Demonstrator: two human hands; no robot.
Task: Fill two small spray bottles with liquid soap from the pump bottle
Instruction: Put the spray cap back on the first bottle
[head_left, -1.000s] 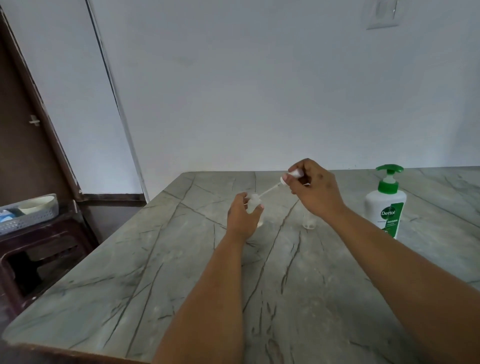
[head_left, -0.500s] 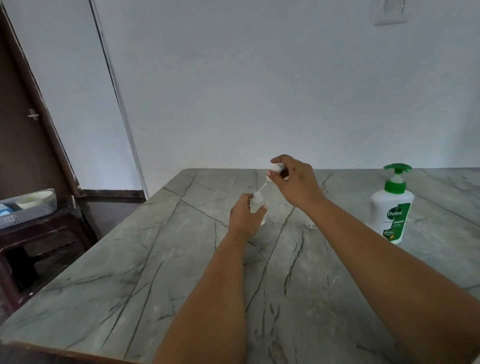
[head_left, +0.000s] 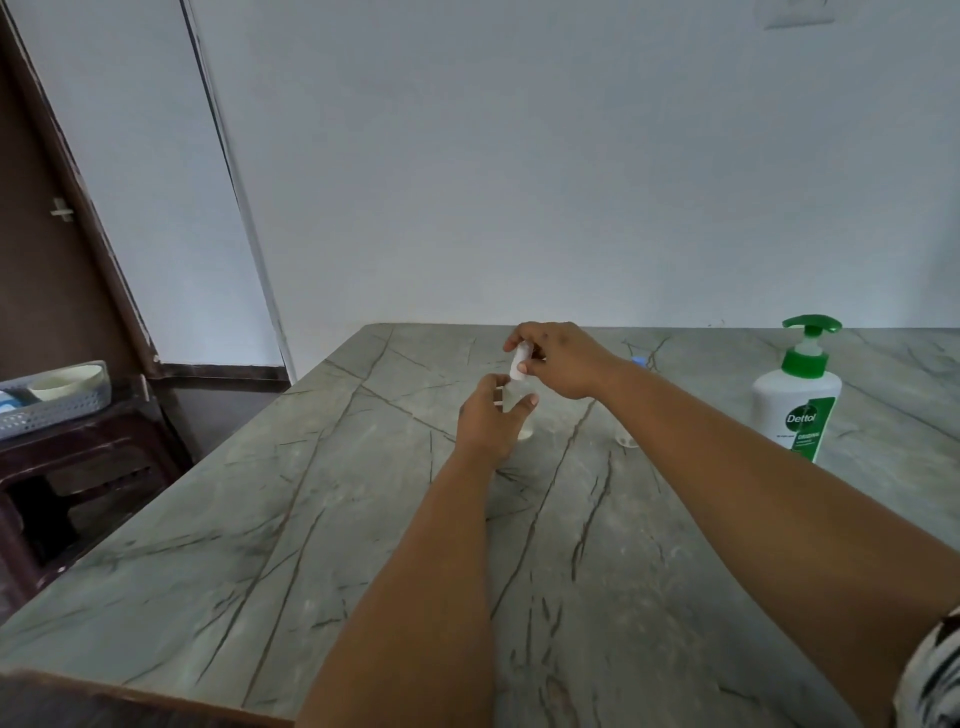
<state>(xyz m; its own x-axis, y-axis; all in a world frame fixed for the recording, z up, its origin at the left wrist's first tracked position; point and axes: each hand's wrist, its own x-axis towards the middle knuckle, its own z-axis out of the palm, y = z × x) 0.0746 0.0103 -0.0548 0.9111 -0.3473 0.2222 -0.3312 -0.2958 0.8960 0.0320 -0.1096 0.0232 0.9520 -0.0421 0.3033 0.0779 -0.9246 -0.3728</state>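
Pump bottle (head_left: 795, 400) stands upright far right on the tabletop (head_left: 311, 545). Left hand (head_left: 491, 421) grips a small clear spray bottle (head_left: 514, 402), contents hard to read; right hand (head_left: 561, 358) pinches its white spray cap (head_left: 519, 361) just above.

I log one small clear spray bottle (head_left: 521, 410), upright mid-desk, its white spray cap (head_left: 520, 362) directly above its neck. Second small bottle (head_left: 627, 440) just right, mostly hidden. White pump bottle (head_left: 795, 405), green pump, upright far right.
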